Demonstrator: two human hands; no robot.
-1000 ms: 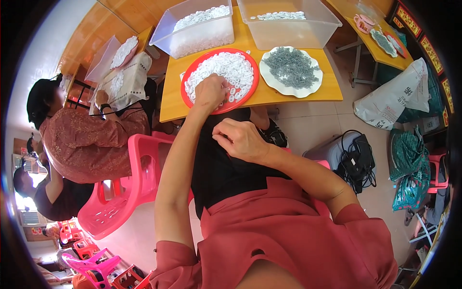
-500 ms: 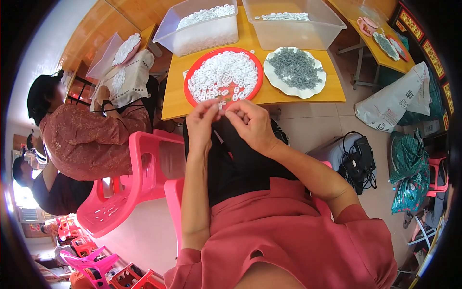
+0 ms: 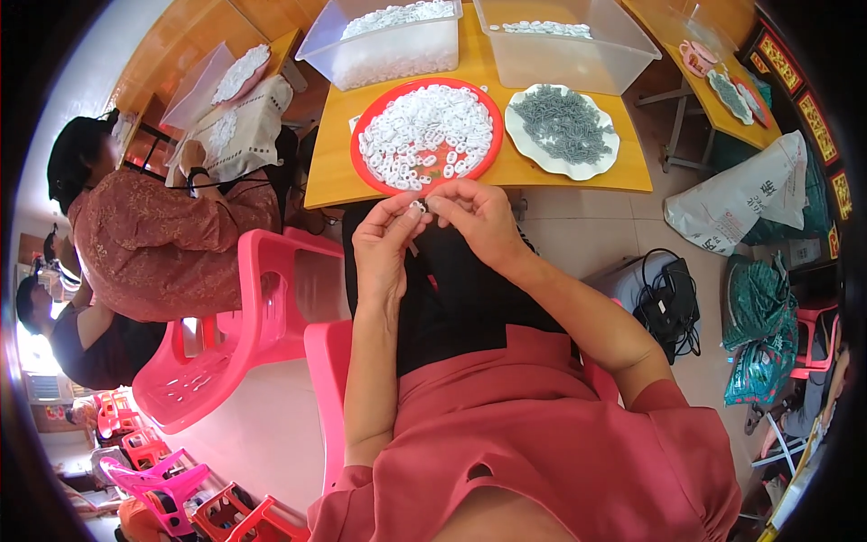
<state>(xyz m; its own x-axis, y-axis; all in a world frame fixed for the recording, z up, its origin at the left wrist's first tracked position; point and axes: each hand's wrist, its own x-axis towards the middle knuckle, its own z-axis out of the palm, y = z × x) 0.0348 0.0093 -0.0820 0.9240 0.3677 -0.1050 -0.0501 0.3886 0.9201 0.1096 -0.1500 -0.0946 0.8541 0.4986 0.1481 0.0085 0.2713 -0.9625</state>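
Handwork seems mid-step: left hand [image 3: 384, 239] pinches a white piece [image 3: 418, 206], right hand [image 3: 485, 224] closed beside it, contents unclear; steadiness seems needed.

Daylight glares from the window [image 3: 38, 354] between eight and nine o'clock, burnt to white (the harshest patch by far), while the side around three o'clock is dimmer. The left hand [image 3: 383, 244] and right hand [image 3: 480, 221] are evenly lit, fairly crisp; between seven and eight, plastic chairs [image 3: 149, 477] lean, distorted by the fisheye.
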